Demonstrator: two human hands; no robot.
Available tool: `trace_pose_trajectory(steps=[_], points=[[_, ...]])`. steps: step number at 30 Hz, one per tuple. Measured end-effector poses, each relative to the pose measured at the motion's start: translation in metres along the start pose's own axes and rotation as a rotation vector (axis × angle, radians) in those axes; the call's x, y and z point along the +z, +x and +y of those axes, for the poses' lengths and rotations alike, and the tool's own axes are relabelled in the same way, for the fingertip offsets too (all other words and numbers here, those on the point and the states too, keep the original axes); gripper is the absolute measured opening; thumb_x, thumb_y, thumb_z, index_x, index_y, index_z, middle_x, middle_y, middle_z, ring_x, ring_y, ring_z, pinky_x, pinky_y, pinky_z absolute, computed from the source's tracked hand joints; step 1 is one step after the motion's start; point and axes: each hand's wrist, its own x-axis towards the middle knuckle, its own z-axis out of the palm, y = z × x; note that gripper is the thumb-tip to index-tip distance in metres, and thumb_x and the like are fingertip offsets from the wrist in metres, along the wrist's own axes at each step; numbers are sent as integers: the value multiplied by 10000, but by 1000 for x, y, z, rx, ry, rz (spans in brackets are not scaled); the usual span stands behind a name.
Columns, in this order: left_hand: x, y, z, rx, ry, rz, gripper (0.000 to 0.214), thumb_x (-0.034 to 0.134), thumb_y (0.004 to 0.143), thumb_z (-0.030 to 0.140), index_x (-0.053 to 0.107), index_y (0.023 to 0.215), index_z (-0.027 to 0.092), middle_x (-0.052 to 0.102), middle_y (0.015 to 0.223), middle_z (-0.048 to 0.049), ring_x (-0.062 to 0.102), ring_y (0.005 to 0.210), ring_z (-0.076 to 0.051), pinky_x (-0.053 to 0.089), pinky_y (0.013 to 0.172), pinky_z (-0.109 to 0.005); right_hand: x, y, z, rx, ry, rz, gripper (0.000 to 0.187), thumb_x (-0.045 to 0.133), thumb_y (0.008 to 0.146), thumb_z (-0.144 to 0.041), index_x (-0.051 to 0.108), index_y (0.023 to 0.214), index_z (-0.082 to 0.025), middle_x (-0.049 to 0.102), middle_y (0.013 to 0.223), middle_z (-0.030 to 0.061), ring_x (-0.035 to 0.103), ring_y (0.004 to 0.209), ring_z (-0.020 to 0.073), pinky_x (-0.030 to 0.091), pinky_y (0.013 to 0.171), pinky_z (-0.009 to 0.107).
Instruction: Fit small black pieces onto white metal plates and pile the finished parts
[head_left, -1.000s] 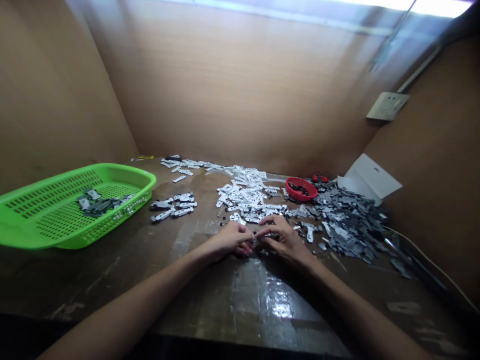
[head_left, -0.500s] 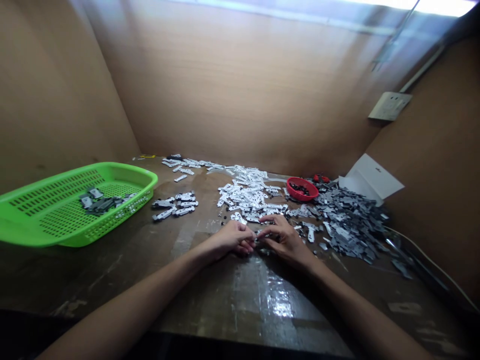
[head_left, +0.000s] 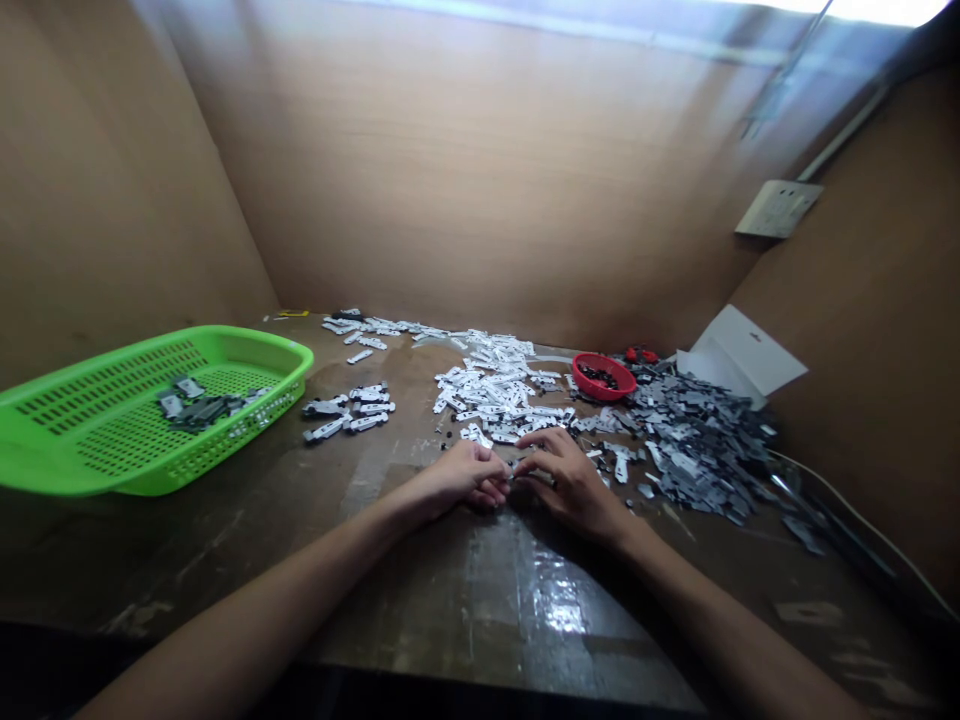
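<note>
left of the red bowl [head_left: 609, 394] and nearer the wearer, the left hand [head_left: 472, 474] is pinching a tiny part [head_left: 514, 464], fingers together; whether the right hand [head_left: 564, 480] is gripping too, i cannot tell. close handwork seems underway, calling for steady alignment.

Left of my left hand [head_left: 469, 475] I have one green perforated basket [head_left: 251, 350]; beyond my right hand [head_left: 571, 485], one red bowl [head_left: 601, 394]. White pieces [head_left: 487, 378] ahead and grey pieces [head_left: 697, 440] rightward are too many to count.
</note>
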Motion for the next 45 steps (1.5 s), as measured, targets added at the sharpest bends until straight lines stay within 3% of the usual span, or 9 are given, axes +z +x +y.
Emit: trace_pose_trajectory(steps=[12,26,29,34,39,45], points=[[1,-1,1,-3,-9,6,267,630,657,344,621,757,96,660,716,-99,605,565,-114,472,550,-225,-2,2,-3,-72,-86,-11,118,546,789,-155,627,849,-217,557,1064,72,454,1004,233,412,844,417],[1,2,0,-15,-46,32,231,641,632,313,598,699,97,648,681,-73,607,574,-108,470,551,-208,-1,1,-2,-6,35,23,141,570,787,-197,661,880,-249,566,1056,54,463,1003,217,426,831,391],[1,2,0,-25,-39,46,236,638,636,317,590,716,101,647,677,-69,610,573,-115,467,536,-211,-8,2,12,74,62,98,157,541,813,-223,657,917,-239,576,1041,53,488,1002,195,415,860,366],[0,3,0,-25,-26,31,228,631,649,315,591,721,103,645,676,-62,606,557,-110,466,528,-210,-20,4,64,295,-33,263,227,467,840,-214,643,982,-207,622,970,64,546,922,193,405,851,368],[0,3,0,-17,-20,34,226,641,632,314,580,692,104,642,658,-64,607,546,-118,466,514,-215,-17,23,103,326,-198,54,229,498,801,-209,674,946,-195,623,1002,72,543,945,194,389,869,349],[-2,5,-4,-11,-11,43,247,645,611,327,584,698,105,647,652,-65,608,531,-121,465,503,-217,-15,45,106,309,-236,-52,114,597,722,-230,702,754,-198,658,824,42,572,814,185,410,785,296]])
